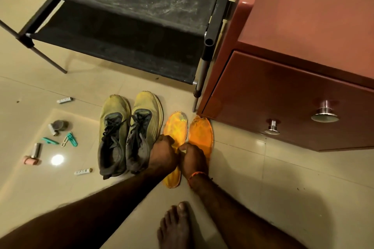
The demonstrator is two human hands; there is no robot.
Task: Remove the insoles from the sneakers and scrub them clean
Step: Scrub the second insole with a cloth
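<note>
Two yellow-green sneakers with grey uppers, the left sneaker [113, 133] and the right sneaker [142, 131], stand side by side on the tiled floor. To their right lie two orange insoles flat on the floor, the left insole [175, 127] and the right insole [201, 131]. My left hand [163, 154] rests on the left insole's middle with fingers curled at its edge. My right hand [193, 158], an orange thread on its wrist, pinches the gap between the two insoles. Whether either hand truly grips an insole is unclear.
A black shoe rack [121, 26] stands behind the sneakers. A red-brown cabinet [293, 87] with metal knobs sits on the right. Batteries [83, 171], teal clips [70, 139] and small items lie on the floor at the left. My bare foot [176, 226] is in front.
</note>
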